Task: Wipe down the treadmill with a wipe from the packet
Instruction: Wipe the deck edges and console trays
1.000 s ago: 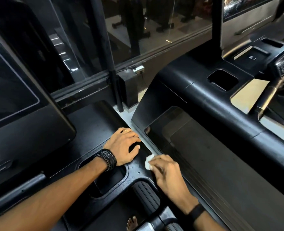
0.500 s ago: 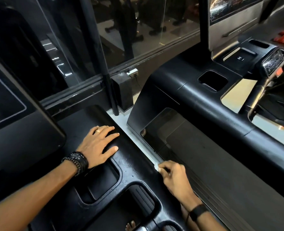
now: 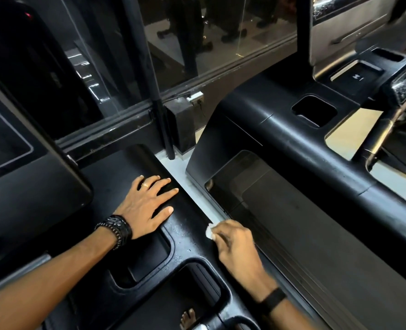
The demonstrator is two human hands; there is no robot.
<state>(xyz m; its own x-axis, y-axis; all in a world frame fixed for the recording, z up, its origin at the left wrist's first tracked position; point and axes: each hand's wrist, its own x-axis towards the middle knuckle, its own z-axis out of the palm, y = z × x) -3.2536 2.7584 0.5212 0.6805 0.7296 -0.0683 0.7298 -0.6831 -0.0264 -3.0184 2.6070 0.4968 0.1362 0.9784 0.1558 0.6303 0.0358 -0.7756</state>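
The black treadmill console (image 3: pixel 187 244) fills the lower middle of the head view, with damp specks on its surface. My right hand (image 3: pixel 237 244) grips a small white crumpled wipe (image 3: pixel 209 231) and presses it on the console's right edge; most of the wipe is hidden under the fingers. My left hand (image 3: pixel 147 204) lies flat on the console's top, fingers straight and spread, a ring on one finger and a black bracelet on the wrist. The wipe packet is not in sight.
Two recessed cup holders (image 3: pixel 147 263) sit in the console below my left hand. A second treadmill (image 3: pixel 280 139) stands close on the right, its belt (image 3: pixel 316 234) running past my right hand. A glass wall (image 3: pixel 221 32) is ahead. A bare foot (image 3: pixel 187 319) shows at the bottom.
My left hand slid up and left from the cup holder's rim and flattened out. My right hand with the wipe moved along the console's right edge.
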